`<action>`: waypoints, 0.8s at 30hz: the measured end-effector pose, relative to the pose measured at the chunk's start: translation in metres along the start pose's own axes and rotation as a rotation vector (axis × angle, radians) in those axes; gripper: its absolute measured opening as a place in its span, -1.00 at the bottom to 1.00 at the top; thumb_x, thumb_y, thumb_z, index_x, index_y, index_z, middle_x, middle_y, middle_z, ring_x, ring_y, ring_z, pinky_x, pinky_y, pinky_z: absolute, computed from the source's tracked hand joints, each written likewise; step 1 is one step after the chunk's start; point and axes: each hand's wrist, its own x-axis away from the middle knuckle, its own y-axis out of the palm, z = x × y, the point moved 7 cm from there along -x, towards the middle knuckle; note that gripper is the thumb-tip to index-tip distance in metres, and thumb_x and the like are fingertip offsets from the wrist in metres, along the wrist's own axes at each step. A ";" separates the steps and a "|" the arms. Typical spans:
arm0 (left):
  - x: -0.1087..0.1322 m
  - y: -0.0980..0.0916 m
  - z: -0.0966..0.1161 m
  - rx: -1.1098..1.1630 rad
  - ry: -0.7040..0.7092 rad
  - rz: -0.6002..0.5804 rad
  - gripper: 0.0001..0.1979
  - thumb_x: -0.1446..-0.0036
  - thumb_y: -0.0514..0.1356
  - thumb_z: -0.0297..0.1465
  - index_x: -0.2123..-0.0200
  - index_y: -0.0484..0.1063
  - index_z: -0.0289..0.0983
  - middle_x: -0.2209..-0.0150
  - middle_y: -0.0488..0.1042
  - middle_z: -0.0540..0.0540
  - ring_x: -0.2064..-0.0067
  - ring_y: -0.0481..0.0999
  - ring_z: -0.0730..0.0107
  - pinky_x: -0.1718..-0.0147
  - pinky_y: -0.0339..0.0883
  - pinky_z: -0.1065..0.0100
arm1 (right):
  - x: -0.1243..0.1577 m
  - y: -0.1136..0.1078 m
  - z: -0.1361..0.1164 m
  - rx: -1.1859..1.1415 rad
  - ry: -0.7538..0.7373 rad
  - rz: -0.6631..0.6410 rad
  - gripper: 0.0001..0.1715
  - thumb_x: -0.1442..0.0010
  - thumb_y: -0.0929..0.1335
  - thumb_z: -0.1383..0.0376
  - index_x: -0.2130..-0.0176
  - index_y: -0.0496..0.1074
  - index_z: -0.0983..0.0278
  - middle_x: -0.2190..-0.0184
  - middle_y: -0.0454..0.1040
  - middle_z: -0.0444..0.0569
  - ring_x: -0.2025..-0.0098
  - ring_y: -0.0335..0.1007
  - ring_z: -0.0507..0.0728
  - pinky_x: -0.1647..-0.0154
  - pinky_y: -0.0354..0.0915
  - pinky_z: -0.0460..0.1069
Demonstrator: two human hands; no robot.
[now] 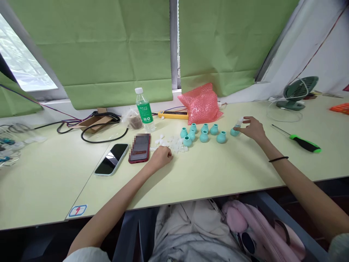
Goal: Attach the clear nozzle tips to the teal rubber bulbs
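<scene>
Hiding part of one pot, the right hand has fingertips by the white top; the left hand is curled. I cannot tell either grip.

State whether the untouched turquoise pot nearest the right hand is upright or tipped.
Upright: the turquoise pot stands on the table, rounded body below, open neck on top.

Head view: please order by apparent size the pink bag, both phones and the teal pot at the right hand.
1. Pink bag
2. Pale-edged phone and red-edged phone: too alike to rank
3. Teal pot at right hand
</scene>
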 end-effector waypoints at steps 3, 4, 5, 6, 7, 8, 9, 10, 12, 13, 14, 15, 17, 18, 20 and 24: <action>-0.001 -0.002 -0.001 0.023 0.006 0.029 -0.86 0.19 0.06 -0.51 0.56 0.42 -0.37 0.58 0.43 -0.09 0.51 0.38 0.44 0.50 0.20 0.47 | 0.004 -0.018 -0.012 0.013 0.048 0.041 -0.12 0.33 0.36 0.04 0.03 0.13 0.35 0.18 0.29 0.20 0.28 0.20 0.17 0.48 0.01 -0.02; -0.002 -0.004 -0.001 0.046 0.006 0.042 -0.86 0.19 0.06 -0.51 0.55 0.43 -0.38 0.58 0.43 -0.09 0.51 0.38 0.45 0.50 0.21 0.48 | 0.006 -0.028 -0.019 0.041 0.046 0.111 -0.08 0.34 0.37 0.04 0.02 0.11 0.37 0.15 0.24 0.25 0.22 0.16 0.23 0.46 0.01 0.00; -0.002 -0.005 0.000 0.076 0.005 0.053 -0.86 0.20 0.07 -0.52 0.54 0.43 -0.39 0.58 0.43 -0.09 0.51 0.39 0.45 0.50 0.22 0.48 | 0.009 -0.040 -0.029 0.065 0.025 0.207 -0.07 0.34 0.37 0.05 0.02 0.11 0.38 0.12 0.20 0.28 0.17 0.12 0.28 0.43 0.01 0.03; -0.002 -0.006 0.000 0.108 0.006 0.064 -0.85 0.21 0.07 -0.53 0.53 0.43 -0.39 0.58 0.44 -0.09 0.51 0.39 0.46 0.50 0.23 0.49 | 0.016 -0.050 -0.040 0.072 -0.023 0.310 -0.10 0.32 0.37 0.07 0.02 0.11 0.39 0.10 0.17 0.29 0.14 0.10 0.31 0.40 0.02 0.05; -0.002 -0.006 0.001 0.143 0.006 0.077 -0.84 0.22 0.07 -0.53 0.51 0.43 -0.40 0.57 0.44 -0.09 0.51 0.40 0.47 0.50 0.24 0.50 | 0.025 -0.058 -0.055 0.056 -0.099 0.401 -0.18 0.26 0.35 0.10 0.03 0.13 0.39 0.10 0.18 0.28 0.13 0.09 0.30 0.36 0.03 0.06; -0.002 -0.006 0.001 0.177 0.007 0.089 -0.82 0.23 0.07 -0.54 0.49 0.43 -0.41 0.56 0.44 -0.09 0.51 0.40 0.48 0.49 0.25 0.50 | 0.037 -0.061 -0.072 0.019 -0.218 0.462 -0.30 0.19 0.32 0.13 0.06 0.17 0.38 0.12 0.21 0.23 0.14 0.11 0.27 0.32 0.04 0.05; -0.002 -0.006 0.002 0.208 0.010 0.101 -0.81 0.23 0.07 -0.55 0.47 0.43 -0.41 0.56 0.44 -0.09 0.52 0.40 0.49 0.49 0.26 0.50 | 0.052 -0.059 -0.091 -0.032 -0.364 0.468 -0.44 0.10 0.28 0.18 0.10 0.20 0.37 0.17 0.26 0.17 0.18 0.15 0.21 0.29 0.06 0.04; -0.002 -0.006 0.003 0.238 0.015 0.112 -0.79 0.23 0.07 -0.55 0.45 0.43 -0.41 0.55 0.45 -0.09 0.52 0.39 0.50 0.48 0.27 0.50 | 0.067 -0.050 -0.111 -0.072 -0.509 0.379 -0.55 0.04 0.24 0.21 0.14 0.24 0.37 0.25 0.32 0.12 0.25 0.21 0.15 0.30 0.09 0.01; -0.001 -0.003 0.002 0.299 0.022 0.130 -0.77 0.23 0.06 -0.55 0.42 0.43 -0.41 0.53 0.45 -0.09 0.52 0.39 0.51 0.47 0.28 0.49 | 0.104 -0.018 -0.151 -0.082 -0.774 0.070 -0.67 -0.03 0.20 0.23 0.20 0.31 0.33 0.43 0.39 0.02 0.42 0.26 0.07 0.39 0.11 -0.06; -0.002 -0.002 0.002 0.332 0.023 0.136 -0.77 0.22 0.06 -0.55 0.42 0.43 -0.41 0.52 0.45 -0.09 0.51 0.39 0.51 0.46 0.29 0.48 | 0.123 0.002 -0.167 -0.034 -0.864 -0.106 -0.66 -0.04 0.19 0.23 0.17 0.31 0.31 0.48 0.40 -0.01 0.47 0.27 0.05 0.44 0.10 -0.08; -0.002 0.000 0.001 0.368 0.024 0.139 -0.77 0.22 0.06 -0.55 0.42 0.44 -0.40 0.51 0.45 -0.09 0.50 0.39 0.50 0.46 0.30 0.47 | 0.138 0.018 -0.179 0.030 -0.905 -0.228 -0.63 -0.06 0.18 0.22 0.13 0.29 0.29 0.54 0.40 -0.04 0.51 0.28 0.05 0.49 0.09 -0.09; -0.002 0.001 0.000 0.407 0.019 0.141 -0.78 0.22 0.07 -0.54 0.43 0.44 -0.40 0.49 0.46 -0.09 0.49 0.39 0.50 0.46 0.30 0.47 | 0.150 0.031 -0.188 0.099 -0.912 -0.313 -0.60 -0.07 0.17 0.22 0.08 0.25 0.29 0.57 0.40 -0.04 0.54 0.28 0.06 0.51 0.07 -0.10; -0.002 0.003 -0.003 0.498 -0.008 0.143 -0.80 0.21 0.08 -0.53 0.44 0.44 -0.40 0.47 0.46 -0.10 0.48 0.39 0.48 0.46 0.30 0.46 | 0.162 0.049 -0.202 0.200 -0.904 -0.396 -0.56 -0.09 0.15 0.22 0.03 0.20 0.27 0.56 0.41 -0.02 0.52 0.30 0.10 0.53 0.05 -0.09; -0.002 0.004 -0.004 0.553 -0.029 0.141 -0.81 0.22 0.09 -0.53 0.45 0.44 -0.40 0.47 0.46 -0.10 0.47 0.40 0.48 0.45 0.31 0.46 | 0.164 0.055 -0.208 0.227 -0.897 -0.417 -0.56 -0.09 0.14 0.21 0.02 0.18 0.27 0.53 0.42 0.01 0.49 0.31 0.12 0.53 0.05 -0.08; -0.002 0.006 -0.007 0.690 -0.097 0.113 -0.83 0.25 0.12 -0.54 0.48 0.44 -0.41 0.49 0.46 -0.10 0.48 0.39 0.48 0.45 0.31 0.45 | 0.162 0.064 -0.214 0.239 -0.886 -0.449 -0.56 -0.10 0.13 0.21 0.02 0.18 0.26 0.45 0.42 0.05 0.42 0.33 0.15 0.51 0.06 -0.07; -0.001 0.020 -0.012 1.022 -0.309 -0.018 -0.81 0.32 0.20 -0.56 0.48 0.43 -0.44 0.55 0.44 -0.09 0.52 0.39 0.50 0.46 0.34 0.42 | 0.153 0.072 -0.211 0.157 -0.822 -0.491 -0.61 -0.11 0.13 0.23 0.08 0.26 0.27 0.41 0.41 0.06 0.38 0.32 0.14 0.48 0.06 -0.07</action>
